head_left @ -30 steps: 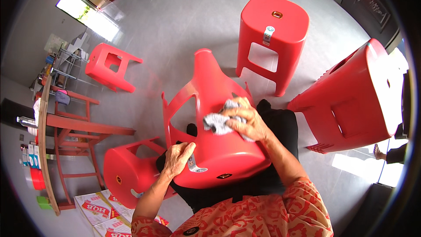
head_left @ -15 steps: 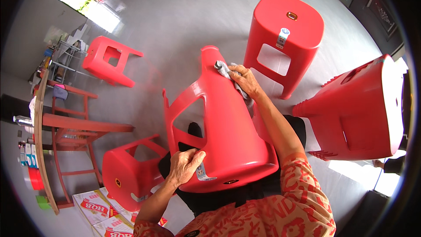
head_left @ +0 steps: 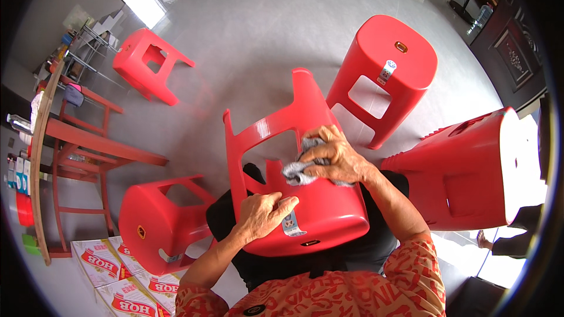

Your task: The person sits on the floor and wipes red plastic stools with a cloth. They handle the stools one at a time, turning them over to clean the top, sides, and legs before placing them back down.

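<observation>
A red plastic stool (head_left: 332, 211) lies tipped across my lap, its legs pointing away from me and its seat end towards me. My left hand (head_left: 263, 216) grips its side beside the leg opening, next to a pale label (head_left: 291, 225). Bunched in my right hand (head_left: 339, 157) is a grey cloth (head_left: 298, 174), pressed against the stool between the leg opening and the seat end. My right fingers are curled round the cloth and hide part of it.
Another red stool (head_left: 399, 53) stands ahead on the right, beyond a stack of red stools (head_left: 476, 182). Two more stools (head_left: 167, 223) (head_left: 138, 61) are at left, near a wooden table (head_left: 44, 158) and printed cartons (head_left: 120, 287). A person's foot (head_left: 483, 240) shows at far right.
My right hand has drawn the cloth from the stool's leg back towards its seat end. The stool has turned slightly, and my left hand has shifted a little along its side.
</observation>
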`<action>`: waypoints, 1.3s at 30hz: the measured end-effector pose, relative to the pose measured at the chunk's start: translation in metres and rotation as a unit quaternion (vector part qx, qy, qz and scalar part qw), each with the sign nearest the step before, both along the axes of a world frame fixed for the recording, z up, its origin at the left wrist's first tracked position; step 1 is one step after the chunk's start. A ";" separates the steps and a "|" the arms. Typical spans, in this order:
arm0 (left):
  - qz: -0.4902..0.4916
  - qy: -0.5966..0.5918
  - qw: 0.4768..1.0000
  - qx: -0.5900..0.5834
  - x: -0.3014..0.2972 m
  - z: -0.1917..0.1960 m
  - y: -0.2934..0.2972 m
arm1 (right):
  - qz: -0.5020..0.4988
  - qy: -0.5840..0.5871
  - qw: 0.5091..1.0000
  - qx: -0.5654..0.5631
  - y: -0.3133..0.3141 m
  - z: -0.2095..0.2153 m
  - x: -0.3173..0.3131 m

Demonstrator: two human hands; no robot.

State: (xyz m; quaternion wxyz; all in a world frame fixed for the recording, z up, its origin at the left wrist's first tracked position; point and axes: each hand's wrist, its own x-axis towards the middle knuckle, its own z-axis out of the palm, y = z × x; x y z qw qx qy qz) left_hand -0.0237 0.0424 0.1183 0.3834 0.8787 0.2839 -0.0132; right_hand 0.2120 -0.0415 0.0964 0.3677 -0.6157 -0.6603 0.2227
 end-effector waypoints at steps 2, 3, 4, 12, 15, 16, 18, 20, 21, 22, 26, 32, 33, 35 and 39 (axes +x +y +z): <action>-0.011 -0.004 1.000 0.001 0.000 -0.003 -0.001 | -0.042 -0.028 0.999 -0.009 0.021 -0.019 0.012; -0.013 -0.006 1.000 -0.005 0.000 -0.005 -0.001 | -0.065 -0.040 0.997 -0.015 0.032 -0.029 0.018; -0.007 -0.005 1.000 -0.009 -0.002 -0.005 0.000 | -0.077 -0.048 0.996 -0.026 0.047 -0.034 0.021; -0.010 -0.021 1.000 -0.013 0.000 -0.006 0.007 | -0.209 -0.060 0.959 -0.179 0.124 -0.064 0.056; 0.003 -0.016 1.000 -0.016 -0.002 -0.004 0.006 | -0.188 -0.112 0.967 -0.128 0.124 -0.066 0.050; 0.009 -0.018 1.000 -0.014 -0.003 -0.004 0.006 | -0.170 -0.118 0.973 -0.105 0.122 -0.063 0.047; 0.012 -0.013 1.000 -0.008 -0.004 -0.004 0.006 | -0.127 -0.120 0.981 -0.079 0.104 -0.056 0.041; 0.003 -0.003 1.000 0.002 0.002 -0.003 0.009 | -0.097 -0.130 0.985 -0.053 0.079 -0.045 0.033; 0.007 -0.008 1.000 -0.005 0.003 0.000 0.008 | -0.097 -0.124 0.987 -0.039 0.065 -0.039 0.026; 0.014 -0.008 1.000 -0.008 0.003 0.002 0.008 | -0.082 -0.116 0.989 -0.026 0.054 -0.031 0.018; 0.039 -0.017 0.999 -0.026 0.001 0.001 0.010 | -0.024 -0.105 0.992 0.063 0.005 -0.021 -0.013; 0.042 -0.042 0.998 -0.026 -0.016 -0.008 0.012 | -0.022 -0.006 0.996 0.082 -0.013 -0.003 -0.039; 0.041 -0.040 0.998 -0.036 -0.019 -0.011 0.016 | -0.057 -0.013 0.994 0.093 -0.003 -0.010 -0.036; 0.041 -0.029 0.997 -0.060 -0.027 -0.020 0.024 | -0.108 0.001 0.994 0.020 0.017 -0.015 -0.024; 0.044 -0.046 0.995 -0.080 -0.022 -0.009 0.024 | -0.204 0.031 0.977 0.060 0.060 -0.086 0.015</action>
